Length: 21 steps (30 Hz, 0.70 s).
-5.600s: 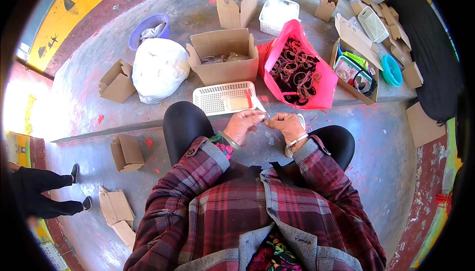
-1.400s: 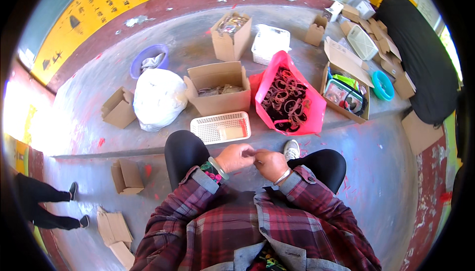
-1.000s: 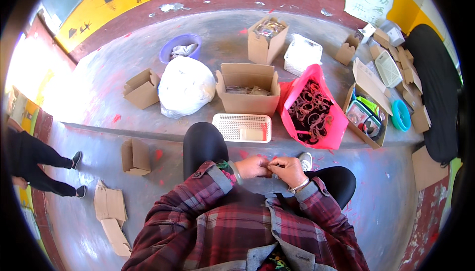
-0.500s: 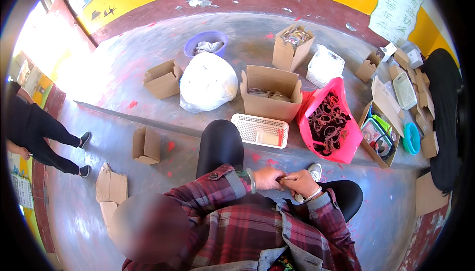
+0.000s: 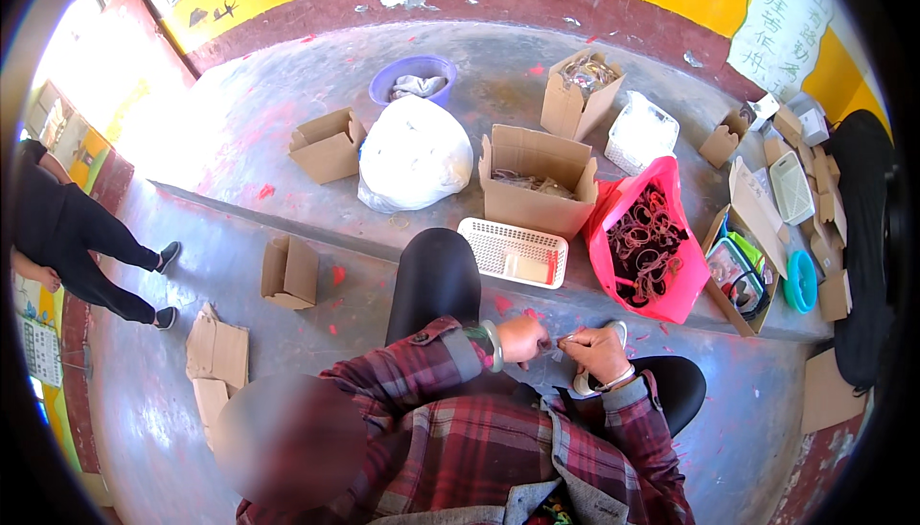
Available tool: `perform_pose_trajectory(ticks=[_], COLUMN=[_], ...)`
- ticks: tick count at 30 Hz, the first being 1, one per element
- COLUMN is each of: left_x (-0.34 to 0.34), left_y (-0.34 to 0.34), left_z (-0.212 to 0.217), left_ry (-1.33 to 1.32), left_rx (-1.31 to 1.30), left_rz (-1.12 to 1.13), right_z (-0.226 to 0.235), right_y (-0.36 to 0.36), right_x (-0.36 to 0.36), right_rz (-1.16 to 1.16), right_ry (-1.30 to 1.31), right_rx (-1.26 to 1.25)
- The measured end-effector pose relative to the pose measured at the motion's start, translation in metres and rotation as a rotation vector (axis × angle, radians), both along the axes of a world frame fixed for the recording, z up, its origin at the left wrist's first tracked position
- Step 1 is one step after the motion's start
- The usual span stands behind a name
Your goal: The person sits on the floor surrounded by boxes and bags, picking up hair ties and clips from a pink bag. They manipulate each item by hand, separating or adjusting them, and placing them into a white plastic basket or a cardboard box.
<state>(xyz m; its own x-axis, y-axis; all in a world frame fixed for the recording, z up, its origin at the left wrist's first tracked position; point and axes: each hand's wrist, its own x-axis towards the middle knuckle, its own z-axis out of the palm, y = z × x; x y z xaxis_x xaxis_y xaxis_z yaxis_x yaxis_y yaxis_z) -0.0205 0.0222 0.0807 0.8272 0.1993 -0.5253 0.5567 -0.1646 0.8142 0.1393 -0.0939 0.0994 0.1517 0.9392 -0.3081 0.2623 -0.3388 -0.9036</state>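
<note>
Between the bent knees (image 5: 436, 271), a small thin piece (image 5: 557, 342) spans the gap from left hand (image 5: 522, 339) to right hand (image 5: 596, 353). The right grip pinches it; whether the left does cannot be told. Its long axis seems sideways; its ends are too small to distinguish. The right hand partly hides a pale shoe (image 5: 620, 332); a round blur (image 5: 292, 444) covers some plaid jacket (image 5: 479, 448).

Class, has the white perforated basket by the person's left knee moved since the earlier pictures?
No. Judged against the open cardboard box just behind it, the white perforated basket keeps its place; the whole view has shifted instead.
</note>
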Motion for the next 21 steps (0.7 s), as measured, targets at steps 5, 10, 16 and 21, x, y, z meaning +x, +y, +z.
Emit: perform_pose_trajectory(ticks=[5,10,16,21], left_x=[0.01,0.014,0.017,0.017], left_y=[-0.002,-0.006,-0.013,-0.015], left_z=[0.005,-0.021,-0.041,-0.04], left_ry=[-0.121,-0.151,-0.171,-0.121], left_rx=[-0.09,-0.25,-0.313,-0.396], left_rz=[0.096,0.139,0.107,0.129], right_z=[0.01,0.004,0.002,-0.004], right_y=[0.002,0.002,0.003,0.002], right_x=[-0.004,-0.003,-0.003,-0.001], right_rz=[0.013,0.036,0.051,0.11], right_ry=[-0.031,-0.042,-0.076,-0.096], right_rx=[-0.036,0.008,-0.013,-0.018])
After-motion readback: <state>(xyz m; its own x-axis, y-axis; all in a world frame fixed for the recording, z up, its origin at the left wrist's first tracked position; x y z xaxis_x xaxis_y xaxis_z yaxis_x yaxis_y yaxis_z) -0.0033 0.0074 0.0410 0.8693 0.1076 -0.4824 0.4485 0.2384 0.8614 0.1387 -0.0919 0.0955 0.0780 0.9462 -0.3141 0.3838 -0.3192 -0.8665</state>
